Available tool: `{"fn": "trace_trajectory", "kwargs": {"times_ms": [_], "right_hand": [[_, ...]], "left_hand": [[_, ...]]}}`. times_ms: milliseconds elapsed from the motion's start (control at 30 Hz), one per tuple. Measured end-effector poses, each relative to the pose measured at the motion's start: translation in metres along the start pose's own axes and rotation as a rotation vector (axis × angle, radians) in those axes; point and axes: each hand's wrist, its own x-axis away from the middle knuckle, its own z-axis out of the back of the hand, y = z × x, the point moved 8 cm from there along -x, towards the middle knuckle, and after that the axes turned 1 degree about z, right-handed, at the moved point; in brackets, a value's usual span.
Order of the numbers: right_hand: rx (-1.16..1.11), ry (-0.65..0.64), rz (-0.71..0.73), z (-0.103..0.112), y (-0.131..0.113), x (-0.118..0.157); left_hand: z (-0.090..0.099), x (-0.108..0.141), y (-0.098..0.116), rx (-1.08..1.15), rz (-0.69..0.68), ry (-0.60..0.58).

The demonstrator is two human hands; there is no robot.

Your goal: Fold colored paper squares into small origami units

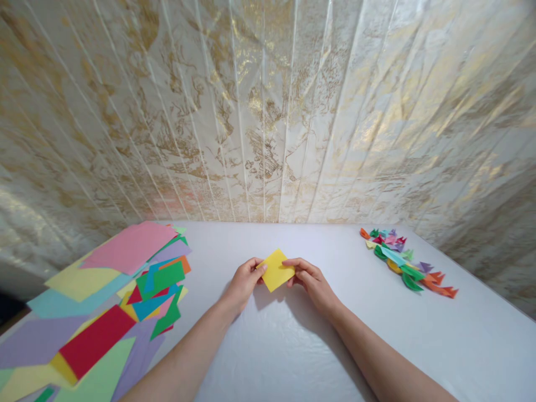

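Observation:
A small yellow square of paper (275, 271) is held up just above the middle of the white table, turned so that one corner points away from me. My left hand (246, 283) pinches its left corner, with the thumb on top. At the right corner, my right hand (310, 280) grips the paper with its index finger lying over the edge and the other fingers curled beneath. The paper looks flat, and a soft shadow falls on the table below it.
Coloured paper sheets, a pink one (129, 245) and a red one (98, 341) among them, overlap on the left side. Several folded paper figures, including a green one (412, 273), lie in a row at right. A gold-patterned curtain (268, 123) hangs behind the white table (251, 357).

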Motion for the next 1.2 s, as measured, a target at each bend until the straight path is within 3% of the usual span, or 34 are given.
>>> {"fn": "trace_trajectory", "kwargs": {"times_ms": [267, 500, 700, 900, 1200], "right_hand": [[0.014, -0.024, 0.020, -0.003, -0.002, -0.002], [0.185, -0.187, 0.029, -0.021, -0.004, 0.002], [0.322, -0.074, -0.003, -0.012, 0.000, -0.001], [0.276, 0.034, -0.029, -0.001, 0.001, -0.003], [0.444, 0.096, -0.054, 0.000, 0.008, -0.003]], "left_hand": [[-0.001, 0.002, -0.001, -0.002, 0.064, -0.045], [-0.003, 0.003, -0.003, -0.029, 0.048, -0.053], [-0.007, 0.003, 0.001, -0.018, 0.023, -0.069], [-0.008, 0.004, 0.004, 0.037, 0.024, -0.037], [-0.007, 0.005, 0.004, -0.073, 0.014, -0.049]]}}
